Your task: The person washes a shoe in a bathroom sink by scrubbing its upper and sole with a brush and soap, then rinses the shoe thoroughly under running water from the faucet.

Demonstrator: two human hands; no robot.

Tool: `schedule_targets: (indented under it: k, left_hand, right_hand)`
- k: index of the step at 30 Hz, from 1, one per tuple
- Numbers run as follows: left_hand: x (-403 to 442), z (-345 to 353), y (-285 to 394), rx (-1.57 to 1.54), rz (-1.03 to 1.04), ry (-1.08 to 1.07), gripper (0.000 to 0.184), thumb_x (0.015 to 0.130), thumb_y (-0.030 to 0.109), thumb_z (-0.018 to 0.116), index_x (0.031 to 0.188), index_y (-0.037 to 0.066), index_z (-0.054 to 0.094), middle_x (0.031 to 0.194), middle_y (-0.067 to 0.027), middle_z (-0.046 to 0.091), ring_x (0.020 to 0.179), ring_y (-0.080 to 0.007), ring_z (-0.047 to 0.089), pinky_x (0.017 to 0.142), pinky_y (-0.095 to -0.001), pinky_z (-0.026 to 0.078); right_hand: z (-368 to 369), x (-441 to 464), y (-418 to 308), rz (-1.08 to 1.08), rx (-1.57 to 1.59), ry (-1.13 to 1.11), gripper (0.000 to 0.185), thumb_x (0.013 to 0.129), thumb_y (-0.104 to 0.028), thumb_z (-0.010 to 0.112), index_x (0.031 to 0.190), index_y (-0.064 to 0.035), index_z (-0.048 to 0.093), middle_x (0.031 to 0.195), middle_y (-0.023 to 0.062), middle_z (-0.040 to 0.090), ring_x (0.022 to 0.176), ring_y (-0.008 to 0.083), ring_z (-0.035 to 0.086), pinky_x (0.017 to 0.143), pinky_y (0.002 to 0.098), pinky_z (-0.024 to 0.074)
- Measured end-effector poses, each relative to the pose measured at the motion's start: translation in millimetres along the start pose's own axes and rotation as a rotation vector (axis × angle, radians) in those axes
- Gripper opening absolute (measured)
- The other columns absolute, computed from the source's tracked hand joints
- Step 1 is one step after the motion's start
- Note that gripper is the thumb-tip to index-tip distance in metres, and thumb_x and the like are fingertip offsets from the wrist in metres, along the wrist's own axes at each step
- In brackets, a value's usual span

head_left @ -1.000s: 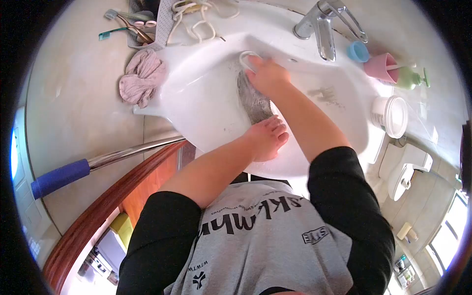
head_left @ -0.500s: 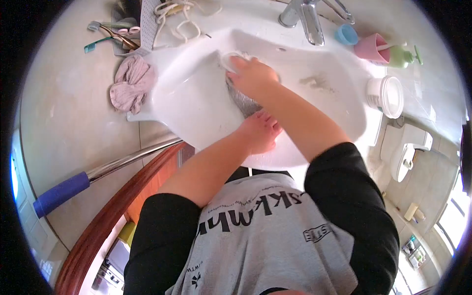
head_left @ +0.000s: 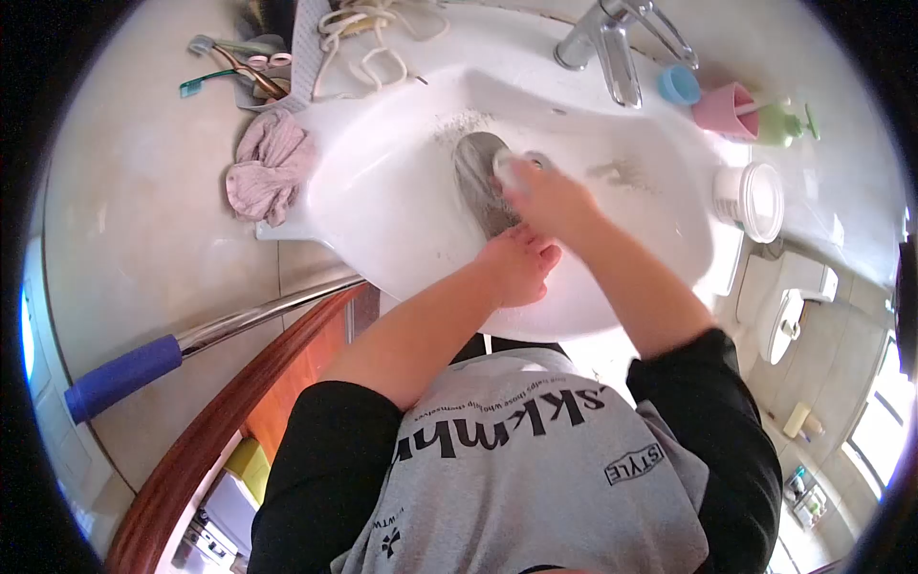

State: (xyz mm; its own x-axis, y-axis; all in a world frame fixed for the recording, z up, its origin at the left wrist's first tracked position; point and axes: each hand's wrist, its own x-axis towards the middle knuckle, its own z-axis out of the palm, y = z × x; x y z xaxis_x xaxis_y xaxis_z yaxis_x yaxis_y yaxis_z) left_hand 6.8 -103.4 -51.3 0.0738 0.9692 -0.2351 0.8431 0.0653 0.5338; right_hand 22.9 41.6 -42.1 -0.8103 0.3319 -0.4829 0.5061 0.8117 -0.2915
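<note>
A long grey insole-shaped piece with a rounded far end lies in the white sink. My left hand is closed at its near end, fingers bent over it and hiding that end. My right hand is smeared by motion over the right side of the grey piece. It is closed around a whitish scrubbing brush, mostly covered by the fingers. Greyish, dirty suds lie beyond the far end, and another grey smear marks the basin's right side.
Cream laces lie on the back left rim, and a crumpled pink cloth at the left. A chrome tap stands at the back. Along the right are a blue cup, pink cup, green pump bottle and white tub.
My right hand has moved from the far end of the grey piece toward me and to the right, uncovering its rounded tip and the suds beyond. My left hand keeps its grip.
</note>
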Motion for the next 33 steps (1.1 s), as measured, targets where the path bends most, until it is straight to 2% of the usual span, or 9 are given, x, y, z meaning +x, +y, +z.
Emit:
schedule_targets:
  k: [3, 6, 9, 12, 13, 15, 17, 25, 33]
  left_hand:
    - [-1, -6, 6, -0.088, -0.054, -0.163, 0.043, 0.078, 0.023, 0.058, 0.118, 0.006, 0.06, 0.123, -0.0141, 0.061, 0.132, -0.0298, 0.048, 0.113, -0.0431, 0.034]
    - [-6, -20, -4, 0.034, 0.016, -0.043, 0.046, 0.076, 0.024, 0.061, 0.118, 0.007, 0.06, 0.119, -0.0132, 0.064, 0.133, -0.028, 0.047, 0.113, -0.0435, 0.034]
    - [-43, -58, -19, 0.023, 0.155, -0.246, 0.048, 0.071, 0.027, 0.066, 0.114, 0.005, 0.06, 0.123, -0.0127, 0.061, 0.132, -0.0304, 0.047, 0.113, -0.0445, 0.034]
    - [-62, -63, -21, -0.048, -0.017, 0.005, 0.063, 0.067, 0.026, 0.072, 0.123, 0.001, 0.057, 0.133, -0.0195, 0.054, 0.126, -0.0376, 0.05, 0.112, -0.0456, 0.034]
    - [-59, -48, -8, 0.071, -0.479, 0.209, 0.078, 0.07, 0.032, 0.074, 0.134, -0.001, 0.045, 0.137, -0.0211, 0.049, 0.127, -0.039, 0.048, 0.112, -0.0459, 0.034]
    - [-49, -41, 1, 0.203, -0.942, 0.419, 0.094, 0.072, 0.038, 0.075, 0.146, -0.003, 0.034, 0.141, -0.0227, 0.044, 0.127, -0.0405, 0.047, 0.112, -0.0463, 0.034]
    - [-42, -45, 5, -0.241, -1.029, 0.251, 0.113, 0.071, 0.043, 0.077, 0.151, -0.008, 0.016, 0.142, -0.0272, 0.041, 0.129, -0.0417, 0.044, 0.111, -0.047, 0.036]
    - [-40, -38, -4, -0.216, -1.035, 0.225, 0.112, 0.07, 0.044, 0.077, 0.148, -0.012, 0.02, 0.14, -0.0253, 0.044, 0.127, -0.0397, 0.046, 0.108, -0.0447, 0.039]
    - [-39, -31, -3, -0.146, -1.005, 0.262, 0.107, 0.069, 0.046, 0.077, 0.147, -0.007, 0.027, 0.136, -0.0253, 0.048, 0.125, -0.0397, 0.05, 0.107, -0.0522, 0.038]
  right_hand:
    - [-32, -34, -28, 0.037, -0.067, -0.178, 0.051, 0.096, -0.047, 0.05, 0.142, -0.0252, 0.043, 0.126, 0.0227, 0.059, 0.109, 0.0415, 0.064, 0.091, 0.0501, 0.0529]
    - [-43, -2, -17, 0.061, -0.046, -0.019, 0.054, 0.097, -0.05, 0.049, 0.145, -0.0267, 0.038, 0.126, 0.0235, 0.057, 0.112, 0.0424, 0.062, 0.092, 0.0497, 0.0529]
    - [-53, 3, -14, 0.137, 0.075, 0.071, 0.056, 0.097, -0.053, 0.047, 0.146, -0.027, 0.038, 0.129, 0.0238, 0.056, 0.114, 0.0414, 0.061, 0.094, 0.0488, 0.0518]
    - [-43, -10, -17, 0.142, 0.219, 0.043, 0.059, 0.096, -0.057, 0.047, 0.148, -0.0294, 0.039, 0.132, 0.0242, 0.055, 0.116, 0.0406, 0.061, 0.098, 0.0479, 0.0495]
    - [-23, -12, -17, 0.093, 0.261, 0.113, 0.058, 0.096, -0.057, 0.047, 0.147, -0.0292, 0.04, 0.13, 0.023, 0.056, 0.115, 0.0395, 0.061, 0.096, 0.0491, 0.0505]
    - [-28, -20, -43, 0.108, 0.18, 0.019, 0.055, 0.096, -0.052, 0.049, 0.145, -0.0267, 0.042, 0.128, 0.0235, 0.058, 0.112, 0.0414, 0.062, 0.095, 0.0503, 0.0504]
    - [-27, 12, -50, 0.108, 0.133, 0.028, 0.054, 0.097, -0.051, 0.049, 0.144, -0.0263, 0.042, 0.126, 0.0231, 0.058, 0.113, 0.0409, 0.062, 0.094, 0.0509, 0.051]
    - [-26, -22, -54, 0.063, 0.112, -0.174, 0.054, 0.096, -0.049, 0.051, 0.145, -0.0292, 0.04, 0.12, 0.0225, 0.06, 0.11, 0.0391, 0.064, 0.093, 0.0484, 0.0525]
    - [-25, 35, -43, 0.119, 0.071, 0.076, 0.053, 0.096, -0.049, 0.052, 0.143, -0.0273, 0.042, 0.123, 0.0213, 0.059, 0.111, 0.039, 0.064, 0.09, 0.0491, 0.0539]
